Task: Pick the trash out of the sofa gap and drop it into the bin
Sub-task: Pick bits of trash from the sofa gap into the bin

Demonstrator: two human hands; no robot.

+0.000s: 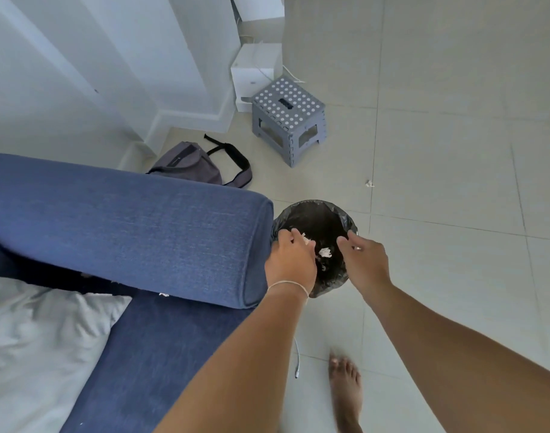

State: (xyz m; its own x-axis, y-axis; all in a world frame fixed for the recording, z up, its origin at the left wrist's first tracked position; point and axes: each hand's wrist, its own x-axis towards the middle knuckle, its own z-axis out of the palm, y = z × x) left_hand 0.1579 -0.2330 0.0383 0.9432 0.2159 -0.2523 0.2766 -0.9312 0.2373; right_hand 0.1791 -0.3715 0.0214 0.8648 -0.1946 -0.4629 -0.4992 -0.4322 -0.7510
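Observation:
A small bin with a black liner (314, 214) stands on the floor against the end of the blue sofa armrest (136, 232). Both my hands hover over its mouth. My left hand (290, 260) has its fingers curled around a white paper scrap (304, 236) that peeks out past the fingertips. My right hand (365, 260) is beside it with loose, spread fingers and nothing clearly in it. A crumpled white scrap (325, 252) lies inside the bin between my hands. More white bits (164, 294) sit in the gap between armrest and seat.
A grey pillow (42, 332) lies on the sofa seat. A grey dotted step stool (287, 104) and a dark bag (192, 164) are on the tiled floor behind the sofa. One scrap (369, 183) lies on the floor. My bare foot (345, 379) and a white cable (297, 360) are near the bin.

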